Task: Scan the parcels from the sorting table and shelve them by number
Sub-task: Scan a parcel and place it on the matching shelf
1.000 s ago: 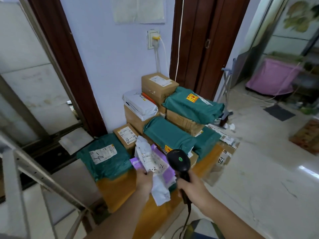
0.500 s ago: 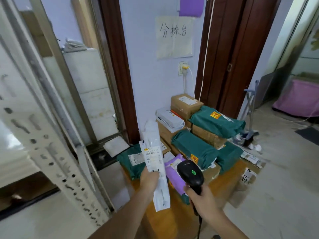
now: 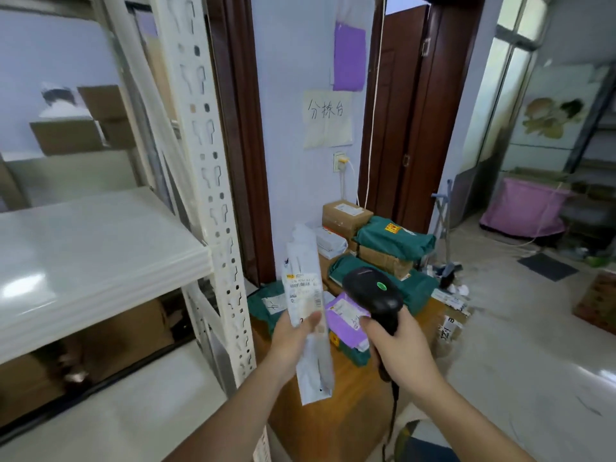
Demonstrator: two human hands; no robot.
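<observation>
My left hand (image 3: 295, 338) grips a long white mailer parcel (image 3: 305, 288) upright, its printed label facing me, above the near left part of the sorting table (image 3: 340, 418). My right hand (image 3: 396, 345) holds a black barcode scanner (image 3: 373, 291) with a green light on top, just right of the parcel. Behind them the wooden table carries green bags (image 3: 395, 241), cardboard boxes (image 3: 346, 215) and a purple mailer (image 3: 346, 316). A white metal shelf (image 3: 83, 258) stands at the left.
The shelf's perforated upright (image 3: 216, 195) rises between me and the table. Brown boxes (image 3: 73, 135) sit on a higher shelf level, more below. A paper sign (image 3: 328, 118) hangs on the wall. A pink bin (image 3: 523, 208) and open tiled floor (image 3: 520, 361) lie to the right.
My view has swung left and up, bringing the white shelf into sight. The white parcel has been lifted off the table pile and now stands higher beside the scanner.
</observation>
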